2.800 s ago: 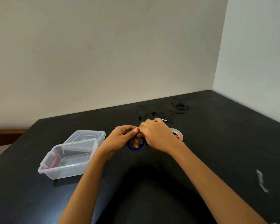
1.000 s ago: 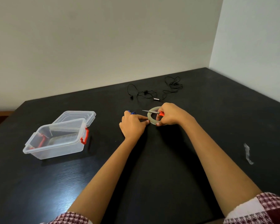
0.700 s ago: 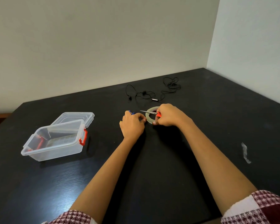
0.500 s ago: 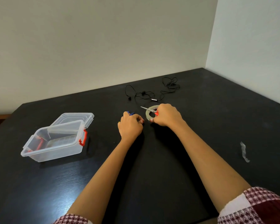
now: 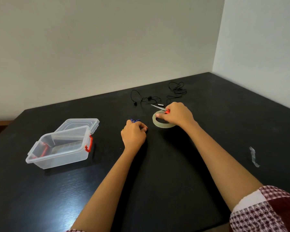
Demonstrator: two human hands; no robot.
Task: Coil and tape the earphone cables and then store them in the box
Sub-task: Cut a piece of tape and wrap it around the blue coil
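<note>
The left hand's (image 5: 133,134) fingers (image 5: 134,126) are curled down tight over a blue earphone cable (image 5: 135,121). They pin it against the tabletop (image 5: 157,173), and only a few loops show past the knuckles. The right hand's (image 5: 176,114) fingers (image 5: 159,115) are closed round the red handles of a pair of scissors (image 5: 164,110), blades pointing away. One fingertip rests on the rim of the clear tape roll (image 5: 163,123), which lies flat just beside the left hand.

By the look of it this is the taping step for the blue cable: it is coiled and held, and the tape has to be freed. The next move probably calls for finding the tape's loose end, drawing out a short strip and snipping it. The left hand must hold the loops together meanwhile. I cannot see whether a strip is already lifted.

Farther back, two black earphone cables (image 5: 149,99) sprawl loose and uncoiled on the tabletop, so more of the task remains. The clear box (image 5: 57,149) stands open well to the left, with its lid (image 5: 79,123) behind it. A scrap of tape (image 5: 254,156) lies off to the right.
</note>
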